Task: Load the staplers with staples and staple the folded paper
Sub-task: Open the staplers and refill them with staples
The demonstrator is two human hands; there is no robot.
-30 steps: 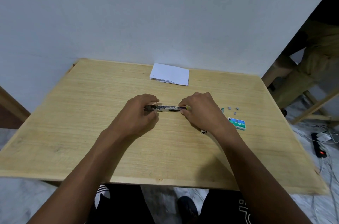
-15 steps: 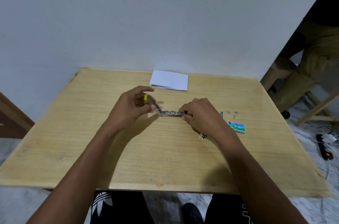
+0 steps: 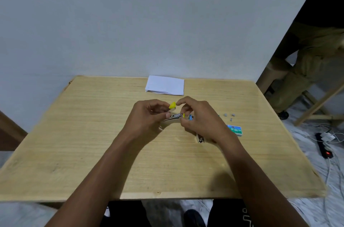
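Nearest us, both forearms reach in over the front edge of the table (image 3: 93,133) and meet at its middle. A second ago the stapler (image 3: 173,117) lay shut and flat on the wood, pressed between the two hands; now we find it raised just off the surface, with its yellow top (image 3: 172,105) swung up and the bare metal channel showing. We take that to mean the opening step is done and a strip of staples can go in next. The left hand (image 3: 147,117) grips the stapler's left end, thumb along the metal and fingers curled behind the raised top. The right hand (image 3: 202,120) sits close against it, fingers curled onto the channel's right end and forefinger lifted beside the yellow tip, so the hands are together on the one tool. Under the right palm we glimpse a blue second stapler (image 3: 190,117) lying on the table. Just beyond the right wrist lies the staple box (image 3: 235,130), with a few loose staples (image 3: 226,115) near it. Farther back, by the wall (image 3: 167,22), the folded paper (image 3: 165,85) waits untouched
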